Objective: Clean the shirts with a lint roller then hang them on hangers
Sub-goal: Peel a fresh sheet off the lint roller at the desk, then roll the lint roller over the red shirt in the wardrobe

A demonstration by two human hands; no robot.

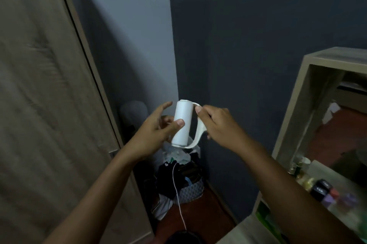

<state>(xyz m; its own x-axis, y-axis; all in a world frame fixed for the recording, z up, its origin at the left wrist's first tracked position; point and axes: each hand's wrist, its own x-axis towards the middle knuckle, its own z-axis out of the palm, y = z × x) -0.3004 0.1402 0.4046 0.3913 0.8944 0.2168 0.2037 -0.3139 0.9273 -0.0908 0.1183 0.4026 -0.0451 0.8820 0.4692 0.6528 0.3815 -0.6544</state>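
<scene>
Here, the lint roller [183,112] stands nearly upright in mid-air, held by both hands. The left hand [154,130] pinches the white roll, with the thumb on its front, a finger behind and the forefinger stretched out loose. The right hand [216,124] curls round the curved handle on the roller's right side. Directly below the roller sits a basket [191,191] of dark clothes [170,180] — a white cord [179,204] trails across it. Left of the roller stands a wooden wardrobe door [39,85], and right of it a mirror [337,124].
</scene>
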